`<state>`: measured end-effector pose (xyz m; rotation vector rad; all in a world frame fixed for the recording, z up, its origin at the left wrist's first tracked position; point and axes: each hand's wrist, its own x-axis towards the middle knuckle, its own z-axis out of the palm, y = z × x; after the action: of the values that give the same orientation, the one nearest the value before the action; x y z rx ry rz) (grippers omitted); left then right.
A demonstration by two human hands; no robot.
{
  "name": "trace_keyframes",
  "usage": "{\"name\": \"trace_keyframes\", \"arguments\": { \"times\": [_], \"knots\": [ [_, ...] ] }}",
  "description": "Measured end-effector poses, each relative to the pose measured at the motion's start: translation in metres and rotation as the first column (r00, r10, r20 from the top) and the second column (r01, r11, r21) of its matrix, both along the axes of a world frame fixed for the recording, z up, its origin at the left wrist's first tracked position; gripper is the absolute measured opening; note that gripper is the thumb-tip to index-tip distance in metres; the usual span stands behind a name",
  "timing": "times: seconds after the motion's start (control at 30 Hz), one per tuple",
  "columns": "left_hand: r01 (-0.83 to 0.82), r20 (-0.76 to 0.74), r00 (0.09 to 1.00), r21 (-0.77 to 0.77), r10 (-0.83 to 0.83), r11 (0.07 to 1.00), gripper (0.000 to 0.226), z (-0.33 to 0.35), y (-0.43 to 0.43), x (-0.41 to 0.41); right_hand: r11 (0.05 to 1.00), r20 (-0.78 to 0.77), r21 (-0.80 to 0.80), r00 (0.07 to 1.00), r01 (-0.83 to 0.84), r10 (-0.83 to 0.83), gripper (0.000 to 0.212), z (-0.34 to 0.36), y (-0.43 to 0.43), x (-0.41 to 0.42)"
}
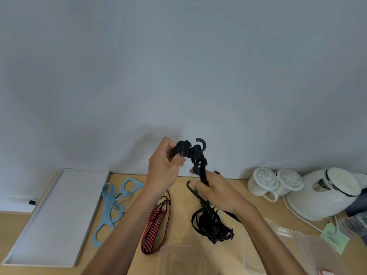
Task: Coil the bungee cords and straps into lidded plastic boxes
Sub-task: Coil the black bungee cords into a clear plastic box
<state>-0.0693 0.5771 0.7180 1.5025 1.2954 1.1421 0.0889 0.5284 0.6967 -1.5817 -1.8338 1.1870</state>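
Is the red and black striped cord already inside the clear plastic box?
No, the striped cord lies flat on the wooden table, beside the clear box and outside it.

Pale wall (178,66), seemingly wooden table (234,191).

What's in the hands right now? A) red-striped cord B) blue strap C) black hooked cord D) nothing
C: the left hand and right hand both grip the black hooked cord above the table; the blue strap and red-striped cord lie on it.
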Motion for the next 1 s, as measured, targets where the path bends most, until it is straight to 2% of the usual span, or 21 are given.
{"name": "trace_keyframes", "arguments": {
  "times": [0.07,0.13,0.23,0.3,0.37,0.4,0.47,0.53,0.67,0.77,0.87,0.93,1.0],
  "knots": [
    [-0.021,-0.244,0.968,0.133,0.053,0.991,0.021,-0.005,0.001,0.005,0.994,0.116,0.032,0.988,-0.103,0.098,0.019,0.01,-0.001,-0.006],
    [0.076,-0.405,0.914,0.18,0.004,0.981,0.018,-0.009,-0.001,0.01,0.976,0.253,0.109,0.955,-0.189,0.156,0.019,0.025,0.0,-0.009],
    [0.282,-0.543,0.819,0.103,-0.183,0.954,0.018,-0.019,-0.008,0.012,0.937,0.492,0.213,0.859,-0.275,0.14,0.019,0.05,0.01,-0.001],
    [0.366,-0.553,0.787,0.06,-0.274,0.929,0.023,-0.023,-0.01,0.01,0.931,0.496,0.235,0.858,-0.28,0.133,0.016,0.059,0.02,0.012],
    [0.417,-0.516,0.776,-0.01,-0.362,0.909,0.03,-0.025,-0.008,0.005,0.939,0.387,0.243,0.912,-0.242,0.135,0.01,0.055,0.029,0.025],
    [0.442,-0.449,0.788,-0.065,-0.422,0.895,0.031,-0.024,-0.008,0.002,0.95,0.292,0.244,0.949,-0.196,0.12,0.008,0.051,0.033,0.031],
    [0.495,-0.214,0.831,-0.135,-0.513,0.858,0.023,-0.019,-0.009,-0.003,0.975,0.043,0.214,0.997,-0.065,0.057,0.008,0.039,0.037,0.04],
    [0.507,-0.015,0.858,-0.143,-0.514,0.85,0.01,-0.011,-0.011,-0.006,0.981,-0.086,0.191,0.996,0.034,-0.018,0.008,0.021,0.039,0.043],
    [0.437,0.147,0.896,-0.123,-0.419,0.891,0.008,-0.006,-0.014,-0.003,0.989,-0.249,0.134,0.968,0.068,-0.032,0.01,-0.006,0.033,0.035],
    [0.299,0.256,0.931,-0.132,-0.259,0.945,0.006,-0.009,-0.01,-0.003,0.985,-0.195,0.133,0.977,0.11,-0.083,0.028,-0.015,0.026,0.033],
    [0.125,0.338,0.939,-0.165,-0.063,0.978,0.007,-0.008,-0.003,0.0,0.987,-0.178,0.094,0.977,0.133,-0.115,0.029,-0.017,0.017,0.023],
    [0.007,0.298,0.954,-0.163,0.043,0.987,0.01,-0.011,-0.001,0.005,0.988,-0.116,0.091,0.987,0.121,-0.11,0.03,-0.013,0.012,0.008],
    [-0.105,0.164,0.979,-0.119,0.124,0.987,0.014,-0.019,0.001,0.01,0.989,0.001,0.118,0.996,0.087,-0.088,0.031,-0.007,0.009,-0.006]
  ]
}}
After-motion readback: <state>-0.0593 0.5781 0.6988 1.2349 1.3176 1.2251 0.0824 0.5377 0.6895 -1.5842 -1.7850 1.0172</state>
